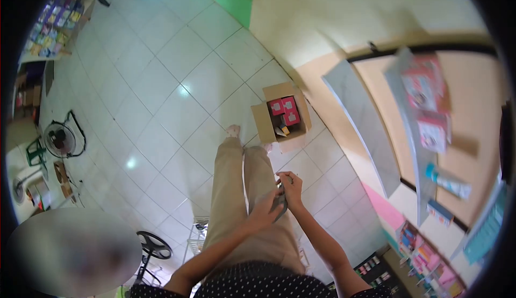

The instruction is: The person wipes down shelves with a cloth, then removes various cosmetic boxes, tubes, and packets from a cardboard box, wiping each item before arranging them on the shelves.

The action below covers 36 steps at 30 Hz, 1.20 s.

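Observation:
In front of my thighs my two hands come together around a small dark grey object (281, 206), flat-looking and partly covered by fingers; I cannot tell its kind. My left hand (263, 212) grips it from the left side, its fingers curled over it. On the other side my right hand (291, 188) is closed at its upper end, thumb and fingertips pinched together. Beyond the hands, on the floor near my feet, an open cardboard box (264, 123) contains several pink-red boxes (290, 116) and a small yellow-orange item (285, 130).
Wall shelves (365, 126) on the right hold pink packages (432, 131) and a white-and-teal tube (449, 182). A fan (59, 138) stands at the left. A blurred round pale surface (75, 249) fills the lower left, beside a black wheel-shaped part (154, 245). Tiled floor (156, 94) stretches ahead.

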{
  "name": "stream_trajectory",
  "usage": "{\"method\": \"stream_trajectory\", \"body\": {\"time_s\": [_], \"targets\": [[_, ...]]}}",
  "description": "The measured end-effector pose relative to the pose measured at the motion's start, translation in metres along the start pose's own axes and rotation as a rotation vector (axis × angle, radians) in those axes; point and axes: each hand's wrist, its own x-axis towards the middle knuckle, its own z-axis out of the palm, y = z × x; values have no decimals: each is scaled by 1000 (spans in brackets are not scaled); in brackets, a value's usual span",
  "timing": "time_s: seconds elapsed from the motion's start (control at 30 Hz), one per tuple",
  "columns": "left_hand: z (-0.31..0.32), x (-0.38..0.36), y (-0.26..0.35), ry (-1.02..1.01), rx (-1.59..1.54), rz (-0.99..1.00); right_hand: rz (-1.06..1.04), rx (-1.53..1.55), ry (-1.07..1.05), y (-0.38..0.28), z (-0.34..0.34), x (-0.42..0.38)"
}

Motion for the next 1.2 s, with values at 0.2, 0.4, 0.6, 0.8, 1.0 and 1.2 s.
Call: {"method": "stream_trajectory", "body": {"time_s": [0.2,0.4,0.6,0.8,1.0,1.2], "targets": [[-10,-33,-131,10,126,-380,-264,-1148,127,115,-33,173],[-30,-61,-175,-20,99,-669,39,-1395,199,161,-37,309],[-24,-32,-170,46,19,-620,-44,-1571,109,198,-26,376],[-31,-35,-172,57,-28,-647,-224,-1376,269,162,-60,339],[-47,-1,-153,53,19,-496,-312,-1263,55,40,-88,235],[-76,71,-44,41,418,144,-521,-1055,-197,-56,-67,70]]}}
